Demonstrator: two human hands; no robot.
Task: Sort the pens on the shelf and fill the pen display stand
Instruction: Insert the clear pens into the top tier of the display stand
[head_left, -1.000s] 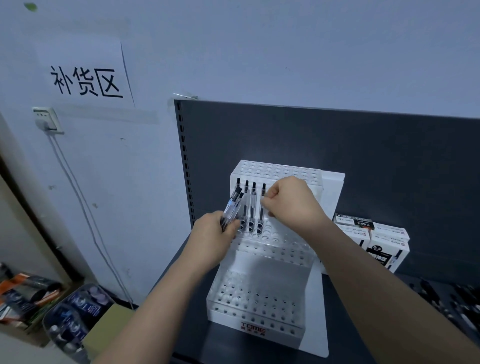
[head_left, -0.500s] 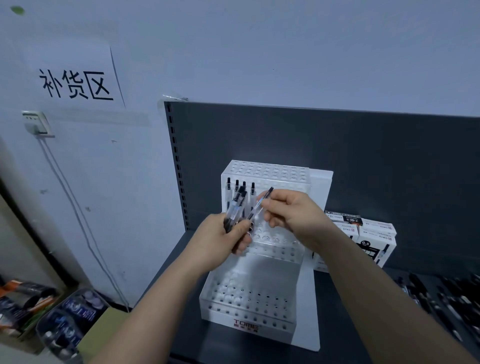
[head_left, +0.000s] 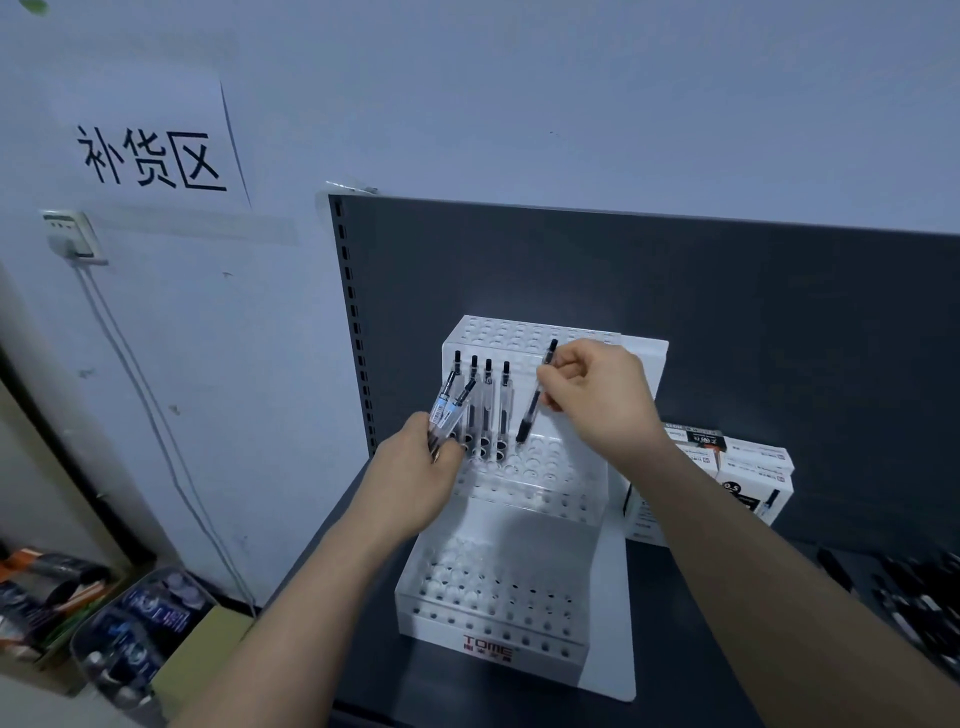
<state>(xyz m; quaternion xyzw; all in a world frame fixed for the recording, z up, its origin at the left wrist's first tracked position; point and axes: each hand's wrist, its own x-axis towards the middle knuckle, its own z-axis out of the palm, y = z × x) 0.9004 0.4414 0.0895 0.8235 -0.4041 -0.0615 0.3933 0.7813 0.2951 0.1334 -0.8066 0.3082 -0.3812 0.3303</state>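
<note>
Right grip (head_left: 597, 400) around tilted pen (head_left: 527, 421) — its tip at the display stand (head_left: 519, 525).

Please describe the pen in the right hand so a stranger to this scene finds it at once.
Find the white plastic pen display stand on the dark grey shelf. On its middle tier four clear pens stand upright in a row. The clear black-ink pen just right of them leans instead, pinched by the right hand.
</note>
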